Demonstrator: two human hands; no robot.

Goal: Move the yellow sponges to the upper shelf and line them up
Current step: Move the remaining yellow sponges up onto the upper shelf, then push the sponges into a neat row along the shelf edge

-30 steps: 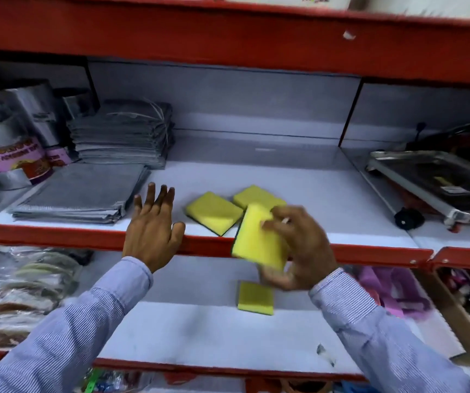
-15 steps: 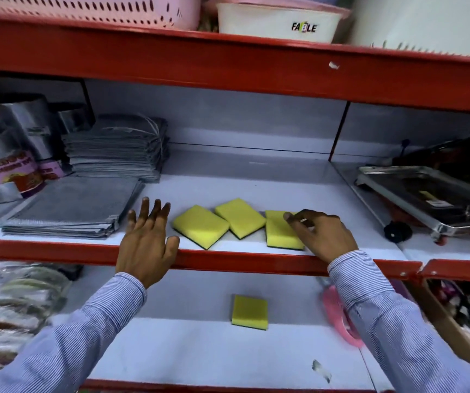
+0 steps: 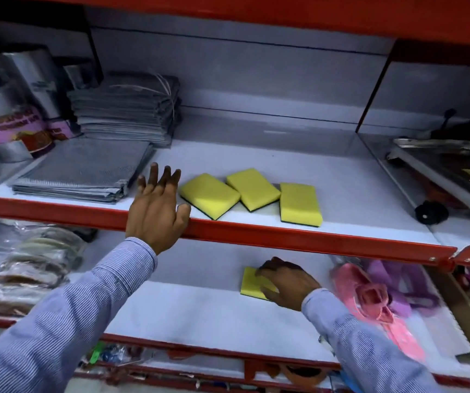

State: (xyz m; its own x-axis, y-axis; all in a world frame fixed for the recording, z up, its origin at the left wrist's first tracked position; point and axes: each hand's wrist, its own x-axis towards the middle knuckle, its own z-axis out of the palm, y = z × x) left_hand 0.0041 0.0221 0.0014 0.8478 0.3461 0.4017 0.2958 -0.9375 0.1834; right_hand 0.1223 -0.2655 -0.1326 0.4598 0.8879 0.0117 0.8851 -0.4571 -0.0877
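Observation:
Three yellow sponges lie on the upper shelf [image 3: 284, 236]: the left sponge [image 3: 209, 194] and middle sponge [image 3: 252, 187] sit askew and touch, while the right sponge [image 3: 300, 202] lies straighter beside them. A fourth yellow sponge [image 3: 249, 282] lies flat on the lower shelf [image 3: 199, 307]. My right hand [image 3: 287, 282] covers its right part, fingers on its far edge and thumb at its near edge. My left hand [image 3: 157, 208] rests on the upper shelf's red front rail, fingers spread, just left of the left sponge.
Grey cloths are stacked [image 3: 126, 109] and laid flat [image 3: 86, 171] on the upper shelf's left, with foil packs [image 3: 9, 109] beyond. A steel tray [image 3: 454, 165] and black knob [image 3: 430, 212] sit right. Pink items [image 3: 369, 296] lie right of my right hand; bagged goods [image 3: 29, 265] are on the lower left.
My right hand set the third sponge down on the upper shelf, let go, and dropped to the lower shelf onto the last sponge. My left hand stayed on the rail.

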